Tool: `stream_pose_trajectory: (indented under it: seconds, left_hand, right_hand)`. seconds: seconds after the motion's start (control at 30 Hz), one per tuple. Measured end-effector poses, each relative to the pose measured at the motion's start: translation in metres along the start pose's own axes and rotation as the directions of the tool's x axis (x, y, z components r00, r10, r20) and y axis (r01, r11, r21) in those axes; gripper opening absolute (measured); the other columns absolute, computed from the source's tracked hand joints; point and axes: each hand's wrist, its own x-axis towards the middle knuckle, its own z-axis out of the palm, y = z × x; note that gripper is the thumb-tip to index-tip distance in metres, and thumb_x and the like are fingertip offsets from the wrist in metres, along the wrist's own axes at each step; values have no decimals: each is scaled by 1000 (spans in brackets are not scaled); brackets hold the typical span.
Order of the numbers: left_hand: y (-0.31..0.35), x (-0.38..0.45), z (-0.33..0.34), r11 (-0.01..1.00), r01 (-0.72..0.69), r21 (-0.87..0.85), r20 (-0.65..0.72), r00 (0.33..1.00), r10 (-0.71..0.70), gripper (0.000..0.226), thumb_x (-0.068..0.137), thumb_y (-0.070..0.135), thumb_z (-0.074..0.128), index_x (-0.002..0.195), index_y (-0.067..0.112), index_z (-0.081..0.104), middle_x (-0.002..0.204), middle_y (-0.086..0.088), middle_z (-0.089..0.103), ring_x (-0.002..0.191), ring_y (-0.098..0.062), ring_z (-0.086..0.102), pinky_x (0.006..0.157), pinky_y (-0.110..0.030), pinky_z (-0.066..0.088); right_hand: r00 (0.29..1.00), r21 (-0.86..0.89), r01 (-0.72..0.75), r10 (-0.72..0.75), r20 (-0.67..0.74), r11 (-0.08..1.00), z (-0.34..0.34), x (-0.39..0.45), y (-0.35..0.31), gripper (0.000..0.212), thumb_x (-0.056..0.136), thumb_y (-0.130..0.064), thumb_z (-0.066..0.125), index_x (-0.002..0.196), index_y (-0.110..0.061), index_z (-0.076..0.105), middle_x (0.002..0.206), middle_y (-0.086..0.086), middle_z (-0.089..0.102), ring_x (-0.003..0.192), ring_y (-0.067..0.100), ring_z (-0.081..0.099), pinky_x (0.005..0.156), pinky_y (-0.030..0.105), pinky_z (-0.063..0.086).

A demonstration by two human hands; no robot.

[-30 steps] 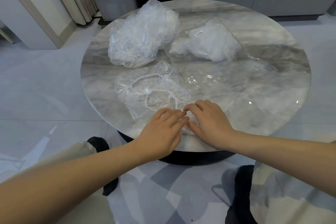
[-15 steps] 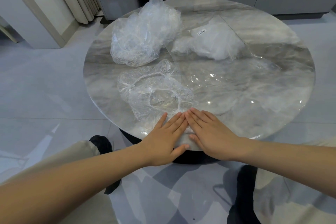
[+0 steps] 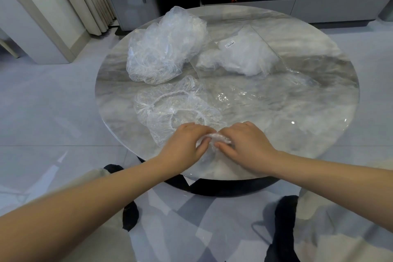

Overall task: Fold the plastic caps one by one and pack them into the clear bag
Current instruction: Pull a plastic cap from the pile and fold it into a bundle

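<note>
On the round marble table [image 3: 276, 134] we see the clear bag [image 3: 244, 57] at the far right. At the near edge our left hand [image 3: 185, 144] and right hand [image 3: 244, 144] pinch a folded cap [image 3: 214, 137], its long axis left-right.

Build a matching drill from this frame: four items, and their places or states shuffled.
Items:
1. folded cap
2. loose cap pile
3. clear bag
4. spread caps

Places or states:
A. far left of the table, heaped
B. pinched between the left hand and right hand
C. far right, bearing a small label
D. flat, just beyond the hands

Pairs: 1-B, 2-A, 3-C, 4-D
</note>
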Motion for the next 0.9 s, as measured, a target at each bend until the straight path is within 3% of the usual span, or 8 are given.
stream_pose_trajectory:
  seconds: [0.1, 0.17, 0.23, 0.33, 0.47, 0.63, 0.77, 0.9]
  left_hand:
    - [9, 13, -8, 988, 95, -122, -16, 995, -98, 19, 94, 18, 54, 111, 16, 63, 97, 6, 68, 88, -9, 61, 81, -20, 44]
    - [11, 19, -10, 972, 151, -181, 0, 988, -153, 17, 94, 21, 55, 110, 19, 60, 94, 11, 65, 86, -6, 60, 76, -17, 44]
    - [13, 25, -11, 960, 176, -217, 8, 984, -178, 14, 94, 22, 55, 108, 20, 57, 91, 13, 63, 84, -5, 59, 73, -13, 43]
    - [17, 33, -10, 946, 207, -248, 21, 978, -209, 20, 93, 23, 58, 113, 20, 54, 93, 9, 62, 84, -5, 59, 70, -10, 42]
    - [17, 47, -6, 875, 343, -340, 34, 935, -353, 16, 90, 23, 63, 106, 23, 58, 89, 6, 63, 82, -11, 61, 72, -17, 47]
    - [15, 71, -3, 845, 369, -387, 31, 921, -388, 5, 87, 17, 66, 91, 19, 65, 81, 5, 66, 76, -12, 63, 68, -15, 47]
    - [20, 94, 4, 862, 315, -398, -9, 938, -347, 5, 90, 20, 61, 95, 20, 61, 79, 10, 60, 67, -3, 55, 62, -10, 43]
    - [16, 118, 18, 879, 318, -355, -31, 936, -351, 23, 93, 6, 47, 109, 14, 62, 103, 0, 63, 88, -7, 59, 74, -8, 44]
  right_hand:
    - [990, 192, -109, 124, -66, 975, -13, 8, 0, 29, 89, -44, 57, 103, -19, 63, 83, -8, 62, 78, 14, 54, 69, 26, 32]
    - [984, 355, -167, 181, -5, 920, -20, 13, 2, 28, 87, -42, 62, 106, -22, 63, 90, -9, 67, 83, 12, 59, 73, 29, 44]
    - [977, 427, -202, 212, 25, 881, -26, 17, 5, 24, 86, -40, 64, 102, -22, 66, 88, -7, 69, 82, 11, 61, 74, 28, 47]
    - [966, 426, -240, 257, 17, 872, -31, 22, 12, 23, 88, -36, 63, 80, -15, 67, 67, -2, 61, 63, 12, 53, 57, 21, 37]
    - [943, 411, -308, 332, 13, 858, -38, 31, 25, 25, 86, -28, 66, 64, -21, 57, 56, -8, 52, 55, 4, 46, 53, 15, 34]
    - [931, 474, -351, 357, 81, 808, -43, 41, 35, 11, 81, -32, 71, 84, -22, 66, 69, -13, 59, 65, 0, 53, 55, 9, 36]
    - [903, 436, -389, 429, 7, 812, -54, 50, 49, 15, 85, -29, 66, 78, -18, 62, 68, -6, 58, 64, 8, 50, 54, 15, 34]
    - [826, 451, -492, 562, -28, 745, -60, 55, 70, 18, 90, -27, 57, 80, -12, 54, 70, -5, 51, 65, 10, 46, 52, 12, 32]
